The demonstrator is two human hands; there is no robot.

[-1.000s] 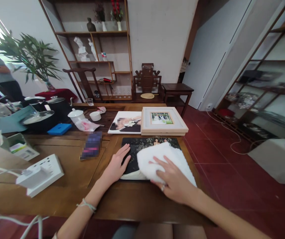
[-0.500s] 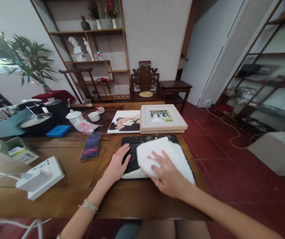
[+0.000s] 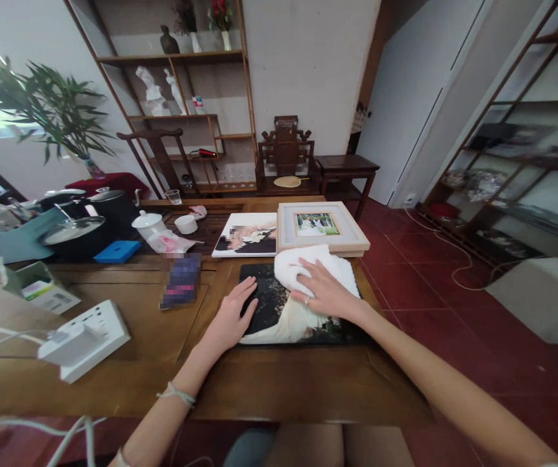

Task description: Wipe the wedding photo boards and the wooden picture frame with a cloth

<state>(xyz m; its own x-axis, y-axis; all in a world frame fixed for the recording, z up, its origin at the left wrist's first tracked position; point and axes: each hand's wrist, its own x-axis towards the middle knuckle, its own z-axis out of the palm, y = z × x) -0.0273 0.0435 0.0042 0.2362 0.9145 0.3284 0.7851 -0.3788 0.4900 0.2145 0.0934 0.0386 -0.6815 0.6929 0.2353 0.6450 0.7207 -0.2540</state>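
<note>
A dark photo panel (image 3: 265, 311), showing a pale dress-like shape, lies flat on the wooden table in front of me. My left hand (image 3: 234, 316) rests on its left edge, fingers stretched out and holding nothing. Under my right hand (image 3: 325, 288) is a white towel (image 3: 291, 263), pressed against the upper right of the panel. The fingers of that hand are spread and slightly bent into the cloth. The towel covers the panel's far right part and reaches the lower edge of a light wooden picture frame (image 3: 351, 237).
A photo print (image 3: 244, 243) lies beside the frame. To the left are a white power strip (image 3: 94, 344) with cables, an open small box (image 3: 48, 288), a blue box (image 3: 117, 251), a white teapot (image 3: 148, 224) and dark pots (image 3: 111, 211).
My right hand has pushed the towel away from me, toward the frame. More of the panel's lower right now shows. My left hand stays on the panel's left edge.
</note>
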